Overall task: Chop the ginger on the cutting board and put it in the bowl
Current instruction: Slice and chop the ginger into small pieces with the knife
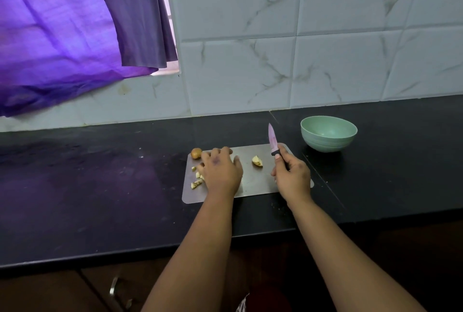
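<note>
Nearest me, my left hand (220, 173) lay palm down on the cutting board (253, 181), fingers loosely spread and curved over the small chopped pieces (196, 178) at the board's left side; whether it actually gripped any I could not tell. My right hand (292, 176) was wrapped around the dark handle of the knife (272, 140), its pink blade raised and pointing away from me, off the board. Between the hands sat one larger uncut chunk of ginger (257, 161), and a round brown end piece (196, 153) rested at the board's far left corner. I judged the ginger light, firm and fibrous, the cut faces a little damp, so the bits would best be gathered in a pinch or scraped along with the blade. The board looked thin and smooth, likely to slide on the dark counter (100, 186). Beyond the board's right corner stood the green bowl (328, 133), apparently holding nothing, with open counter around it before the tiled wall (300, 36).
</note>
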`<state>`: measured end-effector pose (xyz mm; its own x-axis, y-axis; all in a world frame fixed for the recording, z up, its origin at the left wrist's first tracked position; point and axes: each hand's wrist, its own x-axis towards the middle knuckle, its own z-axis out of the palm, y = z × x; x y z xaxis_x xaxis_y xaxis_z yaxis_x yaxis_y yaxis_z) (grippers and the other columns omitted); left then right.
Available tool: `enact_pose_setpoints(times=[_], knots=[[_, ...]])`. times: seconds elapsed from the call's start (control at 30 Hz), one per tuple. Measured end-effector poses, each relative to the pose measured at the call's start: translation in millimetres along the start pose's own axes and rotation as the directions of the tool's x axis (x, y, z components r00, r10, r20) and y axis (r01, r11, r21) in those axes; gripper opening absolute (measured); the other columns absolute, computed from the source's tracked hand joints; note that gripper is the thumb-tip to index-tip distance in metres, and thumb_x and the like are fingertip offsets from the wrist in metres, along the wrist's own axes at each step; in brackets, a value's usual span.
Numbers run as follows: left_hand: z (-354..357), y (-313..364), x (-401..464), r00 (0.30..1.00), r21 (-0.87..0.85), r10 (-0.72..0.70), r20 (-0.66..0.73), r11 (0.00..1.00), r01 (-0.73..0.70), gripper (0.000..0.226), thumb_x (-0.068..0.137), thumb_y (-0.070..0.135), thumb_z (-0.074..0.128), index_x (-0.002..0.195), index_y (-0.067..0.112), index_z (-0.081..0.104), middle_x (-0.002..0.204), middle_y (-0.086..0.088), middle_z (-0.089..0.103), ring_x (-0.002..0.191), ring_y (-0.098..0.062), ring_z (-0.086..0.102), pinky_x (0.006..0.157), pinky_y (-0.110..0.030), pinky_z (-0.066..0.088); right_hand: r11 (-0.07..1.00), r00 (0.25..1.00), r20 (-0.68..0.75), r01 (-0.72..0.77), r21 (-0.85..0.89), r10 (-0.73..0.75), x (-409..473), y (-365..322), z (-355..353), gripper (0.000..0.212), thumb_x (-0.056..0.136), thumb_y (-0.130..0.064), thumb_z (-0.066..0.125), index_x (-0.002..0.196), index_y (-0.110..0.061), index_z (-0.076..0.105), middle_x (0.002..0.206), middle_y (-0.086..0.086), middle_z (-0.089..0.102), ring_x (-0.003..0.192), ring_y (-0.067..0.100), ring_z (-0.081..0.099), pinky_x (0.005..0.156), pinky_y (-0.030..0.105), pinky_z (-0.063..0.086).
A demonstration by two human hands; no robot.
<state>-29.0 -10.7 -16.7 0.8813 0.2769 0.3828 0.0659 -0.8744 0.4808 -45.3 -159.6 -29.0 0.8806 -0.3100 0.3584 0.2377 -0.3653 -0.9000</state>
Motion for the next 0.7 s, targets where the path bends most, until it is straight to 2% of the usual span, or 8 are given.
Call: enact_pose_setpoints(times=[0.07, 0.13, 0.23, 0.37, 0.43, 0.5, 0.6, 0.7], knots=[[-1.1, 7.1, -5.3, 0.997, 0.022, 0.074, -0.010, 0.997, -0.074, 0.028, 0.095, 0.035, 0.050, 0.121, 0.026, 0.057, 0.122, -0.002, 0.056, 0.120, -0.023, 0.036, 0.098, -0.037, 0.025, 0.997, 0.999, -0.018, -0.039, 0.062, 0.040, 1.9, 2.2, 0.4, 0.036, 0.098, -0.025, 0.048, 0.133, -0.026, 0.055, 0.060, -0.002, 0.058, 0.054, 0.009, 0.049, 0.060, 0.027, 0.045], [-5.7, 10.8, -8.1, 1.000, 0.050, 0.003, -0.014, 0.999, -0.003, 0.027, 0.095, 0.022, 0.049, 0.120, 0.024, 0.057, 0.118, -0.008, 0.053, 0.118, -0.027, 0.037, 0.100, -0.034, 0.023, 0.993, 0.997, -0.026, -0.067, 0.100, 0.070, 4.0, 4.5, 1.3, 0.036, 0.098, -0.025, 0.048, 0.133, -0.025, 0.055, 0.059, -0.002, 0.058, 0.054, 0.009, 0.049, 0.061, 0.030, 0.045], [-10.6, 7.6, -7.8, 0.994, 0.077, -0.102, -0.050, 0.991, 0.106, 0.032, 0.092, 0.011, 0.047, 0.121, 0.019, 0.057, 0.126, -0.009, 0.052, 0.124, -0.031, 0.030, 0.110, -0.045, 0.022, 0.988, 0.996, -0.029, -0.082, 0.132, 0.086, 5.8, 6.2, 1.8, 0.036, 0.097, -0.024, 0.049, 0.132, -0.025, 0.056, 0.060, -0.003, 0.057, 0.052, 0.008, 0.048, 0.060, 0.029, 0.043], [2.9, 7.7, -1.5, 0.983, 0.037, 0.178, -0.038, 0.984, -0.176, 0.033, 0.095, 0.032, 0.049, 0.127, 0.024, 0.057, 0.124, 0.004, 0.060, 0.121, -0.020, 0.037, 0.101, -0.038, 0.026, 0.986, 0.996, -0.022, -0.079, 0.149, 0.083, 7.1, 7.2, 3.1, 0.035, 0.097, -0.025, 0.049, 0.131, -0.026, 0.056, 0.059, -0.002, 0.057, 0.052, 0.009, 0.048, 0.062, 0.028, 0.044], [12.2, 16.8, -3.2, 0.949, -0.138, 0.295, 0.107, 0.950, -0.280, 0.039, 0.095, 0.030, 0.053, 0.133, 0.020, 0.055, 0.129, 0.001, 0.058, 0.123, -0.019, 0.041, 0.105, -0.033, 0.033, 0.987, 0.997, -0.018, -0.074, 0.145, 0.077, 7.3, 6.1, 3.3, 0.035, 0.097, -0.024, 0.049, 0.131, -0.026, 0.057, 0.058, -0.002, 0.057, 0.052, 0.009, 0.048, 0.062, 0.027, 0.044], [20.0, 23.8, -1.7, 0.907, -0.209, 0.347, 0.236, 0.930, -0.302, 0.040, 0.095, 0.025, 0.055, 0.133, 0.015, 0.055, 0.129, -0.005, 0.055, 0.118, -0.021, 0.050, 0.101, -0.030, 0.039, 0.989, 0.998, -0.018, -0.059, 0.133, 0.062, 6.2, 3.8, 1.9, 0.036, 0.097, -0.022, 0.049, 0.132, -0.026, 0.057, 0.059, -0.003, 0.057, 0.051, 0.007, 0.047, 0.062, 0.025, 0.042], [27.7, 28.3, 5.8, 0.898, -0.085, 0.350, 0.266, 0.937, -0.340, 0.022, 0.093, 0.016, 0.050, 0.107, 0.007, 0.064, 0.111, -0.012, 0.058, 0.101, -0.029, 0.056, 0.084, -0.032, 0.043, 0.991, 0.999, -0.015, -0.047, 0.124, 0.049, 5.0, 2.8, -0.2, 0.037, 0.097, -0.021, 0.048, 0.133, -0.025, 0.055, 0.061, -0.004, 0.057, 0.051, 0.004, 0.048, 0.061, 0.022, 0.042], [26.6, 34.6, 6.4, 0.912, -0.045, 0.344, 0.226, 0.938, -0.343, 0.016, 0.092, 0.011, 0.046, 0.084, 0.008, 0.059, 0.091, -0.010, 0.055, 0.083, -0.026, 0.053, 0.068, -0.030, 0.035, 0.992, 0.999, -0.020, -0.046, 0.119, 0.049, 5.1, 3.3, -0.3, 0.036, 0.097, -0.020, 0.049, 0.132, -0.025, 0.056, 0.059, -0.004, 0.057, 0.051, 0.005, 0.048, 0.062, 0.022, 0.042]])
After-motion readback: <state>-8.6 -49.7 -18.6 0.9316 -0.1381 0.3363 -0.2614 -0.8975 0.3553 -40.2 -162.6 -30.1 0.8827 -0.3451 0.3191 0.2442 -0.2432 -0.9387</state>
